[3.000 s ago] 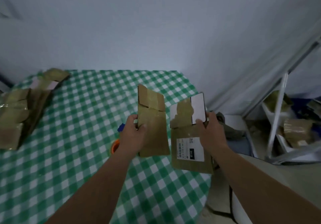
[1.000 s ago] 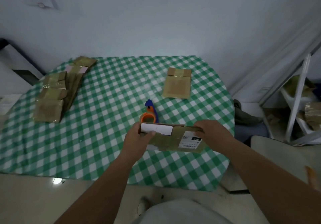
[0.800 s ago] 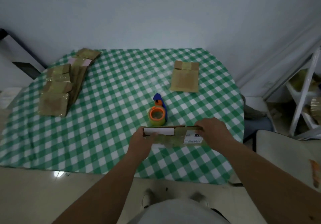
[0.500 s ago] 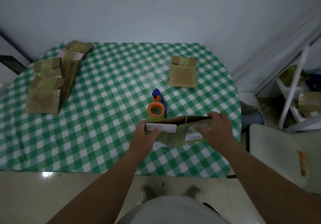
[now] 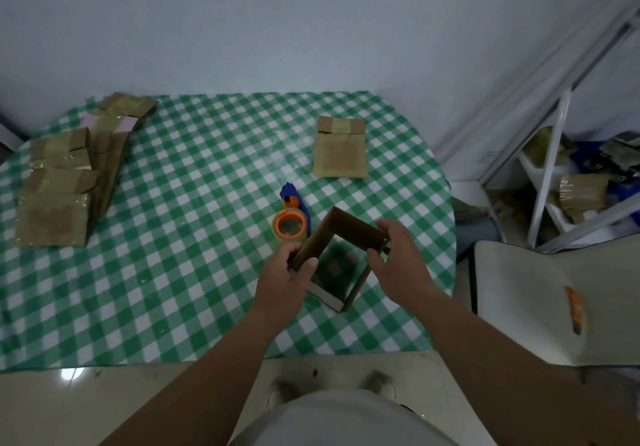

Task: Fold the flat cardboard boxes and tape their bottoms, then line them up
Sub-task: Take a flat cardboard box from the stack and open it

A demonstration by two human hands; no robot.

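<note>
The person stands at the near edge of the worktop [image 5: 173, 272], which is covered in a green-and-white checked cloth, and holds a cardboard box [image 5: 341, 237] above its near right part. The box is opened out into a square tube, seen from above, so the cloth shows through its hollow middle. The left hand [image 5: 287, 281] pinches the box's left corner, thumb on one side of the wall and fingers curled round the other. The right hand [image 5: 398, 262] curls its fingers over the box's right corner, gripping the wall there. Both forearms reach in from the near side.

Just beyond the box, near its far left wall, a tape dispenser [image 5: 291, 218] lies on the cloth, with an orange-cored roll and a blue handle pointing away. Further off, toward the far right of the worktop, a single flat box [image 5: 340, 149] lies on its own, flaps toward the wall. Along the far left side, a stack of flat boxes [image 5: 65, 182] lies fanned out, overlapping one another.

To the right of the worktop stands a pale chair [image 5: 554, 303], and beyond it a white rack [image 5: 550, 182] holds more brown cardboard. Near the bottom, the person's shoes [image 5: 377, 381] show on the floor.
</note>
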